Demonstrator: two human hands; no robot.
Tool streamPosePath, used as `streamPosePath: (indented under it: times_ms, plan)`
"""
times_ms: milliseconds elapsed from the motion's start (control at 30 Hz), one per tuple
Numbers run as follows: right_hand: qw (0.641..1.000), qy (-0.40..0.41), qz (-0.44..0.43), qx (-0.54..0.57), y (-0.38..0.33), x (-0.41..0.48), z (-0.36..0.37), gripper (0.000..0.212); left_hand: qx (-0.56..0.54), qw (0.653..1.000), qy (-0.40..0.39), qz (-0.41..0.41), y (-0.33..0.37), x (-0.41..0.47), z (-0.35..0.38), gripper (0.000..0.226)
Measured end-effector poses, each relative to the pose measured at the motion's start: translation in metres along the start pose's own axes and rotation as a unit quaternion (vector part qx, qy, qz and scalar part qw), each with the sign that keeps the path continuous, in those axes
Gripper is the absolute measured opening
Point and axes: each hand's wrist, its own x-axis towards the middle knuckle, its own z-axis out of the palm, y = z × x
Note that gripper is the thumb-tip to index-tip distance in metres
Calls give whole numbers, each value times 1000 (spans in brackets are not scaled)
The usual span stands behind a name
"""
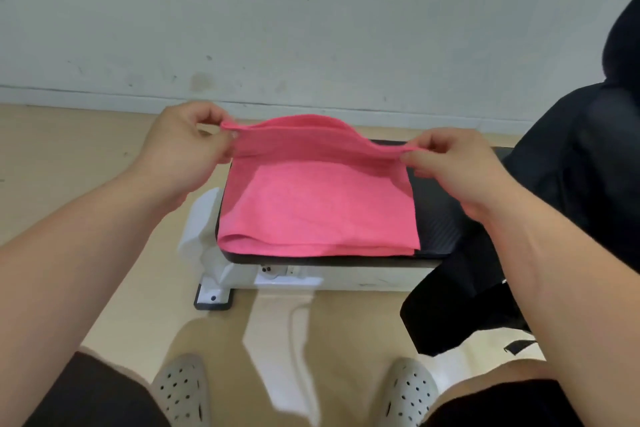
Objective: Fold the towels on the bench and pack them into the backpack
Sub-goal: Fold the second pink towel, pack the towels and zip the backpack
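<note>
Pinching the far corners of a pink towel (311, 198), a person's left hand (183, 146) and right hand (453, 166) lift its far edge above a black padded bench (433, 218), thumbs and fingers pressed on the cloth. The towel's near fold lies flat on the pad. A black backpack (554, 204) sits touching the bench's right end. Pale perforated clogs (181, 388) rest on the beige floor (69, 163) below.

No readable text or labels anywhere (none legible).
</note>
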Motion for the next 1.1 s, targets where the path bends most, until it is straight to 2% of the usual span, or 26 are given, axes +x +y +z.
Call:
streamPosePath:
  times_ms: [133, 267, 367, 533, 600, 667, 767, 833, 900, 933, 1000, 1100]
  plan:
    - [987, -72, -10, -140, 11, -47, -6, 10, 161, 985, -22, 58, -22, -44, -15, 11]
    - [972, -67, -64, -216, 24, -66, 1, 17, 301, 932, -76, 185, -41, -62, -23, 17]
    - [959, -76, -104, -254, 35, -74, 9, 19, 352, 912, -91, 188, -50, -69, -22, 21]
    - [928, -71, -148, -334, 42, -75, 9, 16, 386, 897, -120, 176, -58, -75, -17, 16]
    - [913, -76, -141, -375, 41, -75, 11, 14, 397, 891, -138, 174, -57, -76, -17, 10]
    - [894, -80, -131, -422, 38, -75, 15, 12, 380, 899, -140, 166, -55, -77, -17, 9]
    - [876, -11, -152, -457, 30, -73, 21, 40, 294, 942, -97, 133, -45, -77, -17, 22]
    - [876, 48, -175, -447, 22, -69, 33, 51, 288, 943, -37, 161, -41, -74, -9, 30]
    - [882, 66, -189, -426, 12, -62, 53, 52, 306, 933, -5, 191, -37, -68, 6, 26]
    - [885, 62, -193, -418, 8, -57, 65, 51, 326, 926, -22, 191, -35, -64, 15, 30]
    - [894, 32, -184, -407, 0, -46, 88, 51, 386, 903, -112, 150, -31, -60, 33, 48]
    - [898, -24, -121, -422, -1, -31, 113, 55, 481, 846, -216, 83, -36, -54, 55, 68]
